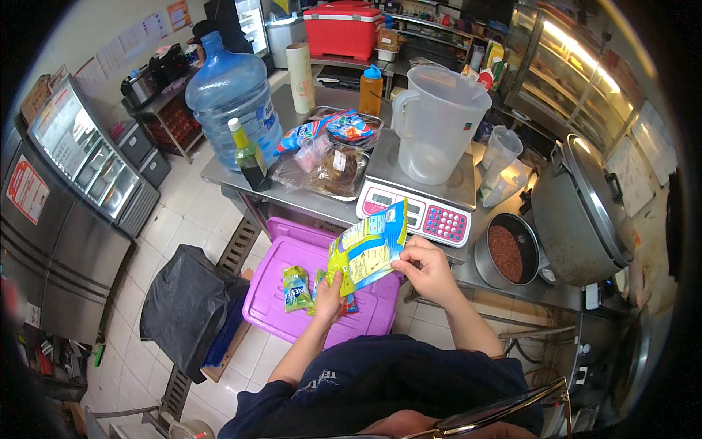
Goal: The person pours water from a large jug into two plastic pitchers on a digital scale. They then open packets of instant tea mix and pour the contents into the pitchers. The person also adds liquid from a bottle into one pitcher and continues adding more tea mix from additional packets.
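Observation:
Both hands hold a yellow-green and blue drink-mix pouch [366, 247], tilted, with its printed side facing up. My left hand [327, 299] grips its lower left corner. My right hand [430, 269] pinches its right edge with thumb and fingertips. Whether the pouch is torn open is not visible. Below it, a green Nestea pouch [296, 289] lies on a purple plastic bin lid [263, 299]; more packets there are partly hidden by my left hand. Ahead, a large clear measuring jug [439, 131] stands on the steel pan of a digital weighing scale [415, 214].
On the steel table [216, 171] stand a blue water jug [230, 104], a green bottle [249, 156] and trays of wrapped food [334, 173]. At right are a pot of brown granules [505, 247] and a big lidded cooker [576, 219]. A black-covered box [186, 307] sits left on the floor.

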A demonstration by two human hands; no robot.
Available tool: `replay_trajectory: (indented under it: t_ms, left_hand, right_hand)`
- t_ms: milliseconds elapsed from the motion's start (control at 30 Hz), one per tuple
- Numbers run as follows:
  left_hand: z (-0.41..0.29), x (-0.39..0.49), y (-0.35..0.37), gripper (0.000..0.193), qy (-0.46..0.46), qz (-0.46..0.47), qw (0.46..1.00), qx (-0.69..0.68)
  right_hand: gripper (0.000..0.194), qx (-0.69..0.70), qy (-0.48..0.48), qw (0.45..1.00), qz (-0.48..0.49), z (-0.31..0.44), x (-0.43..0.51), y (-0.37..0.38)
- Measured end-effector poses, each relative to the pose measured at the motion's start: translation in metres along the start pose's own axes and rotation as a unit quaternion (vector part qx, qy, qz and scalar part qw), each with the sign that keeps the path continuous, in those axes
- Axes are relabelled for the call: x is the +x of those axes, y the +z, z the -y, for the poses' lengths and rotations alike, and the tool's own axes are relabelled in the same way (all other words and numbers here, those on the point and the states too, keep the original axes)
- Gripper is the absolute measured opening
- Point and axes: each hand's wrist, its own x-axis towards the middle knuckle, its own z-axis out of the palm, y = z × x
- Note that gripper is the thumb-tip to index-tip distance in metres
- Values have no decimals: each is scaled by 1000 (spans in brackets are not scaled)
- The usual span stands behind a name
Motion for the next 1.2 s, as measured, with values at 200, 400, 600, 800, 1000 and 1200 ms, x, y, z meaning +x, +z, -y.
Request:
replay_trajectory:
  t_ms: [200,400,600,800,1000,1200]
  left_hand:
    - [-23,8,3,49,-80,99,983,-134]
    - [-17,34,25,43,-27,103,973,-204]
    - [-8,20,12,44,-59,11,980,-188]
    - [5,0,9,62,-40,10,955,-293]
    - [15,22,-3,44,62,-125,984,-114]
    - [12,27,-13,37,119,-167,975,-85]
  right_hand:
    - [11,-64,-116,991,35,24,-2,-16]
    - [11,-160,-229,954,111,42,-10,-30]
    - [11,-146,-278,947,75,29,-28,-30]
    - [12,-164,-192,966,58,8,-40,-28]
    - [13,-158,-233,958,52,-10,-34,-9]
    - [25,-73,-132,987,-47,1,-22,-13]
